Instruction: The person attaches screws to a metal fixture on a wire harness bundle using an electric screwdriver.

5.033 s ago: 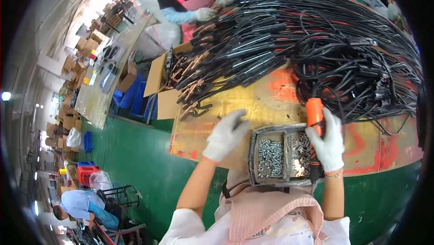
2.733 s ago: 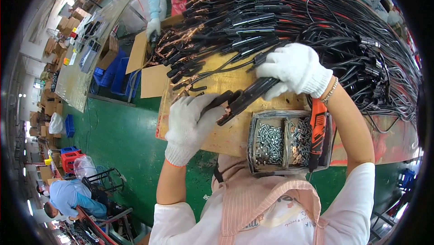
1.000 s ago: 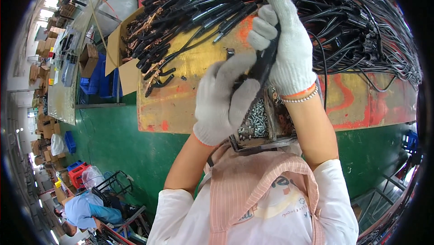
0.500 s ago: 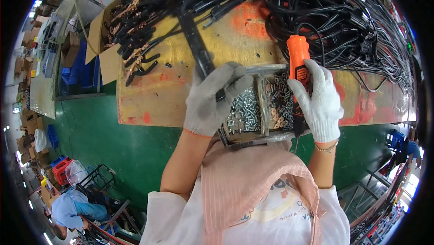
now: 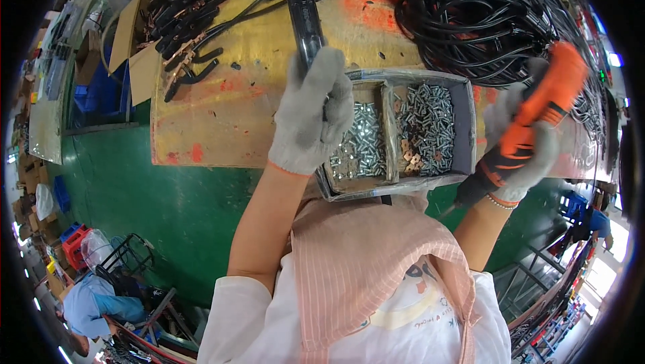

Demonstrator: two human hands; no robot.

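Note:
In a grey work glove, my left hand (image 5: 306,122) is closed around the lower end of a black tubular handle (image 5: 304,18), which points away from me over the table. My right hand (image 5: 537,152), also gloved and blurred by motion, grips an orange and black power screwdriver (image 5: 563,85) to the right of the parts box. The tool's dark nose tilts down toward my right forearm. Between my hands lies a divided box (image 5: 463,129). Silvery screws (image 5: 366,139) fill its left compartment; more screws and small copper-coloured pieces (image 5: 411,157) lie in the right one.
The worn yellow table (image 5: 222,115) carries copper-jawed black clamps (image 5: 188,62) at far left and a heap of black cables (image 5: 463,21) at far right. A cardboard box (image 5: 142,72) stands at its left edge. Someone in blue (image 5: 101,307) is at lower left.
My right hand has swung the screwdriver right, away from the box, tilting it. My left hand has shifted slightly up, with the black handle more upright. The view has moved a little.

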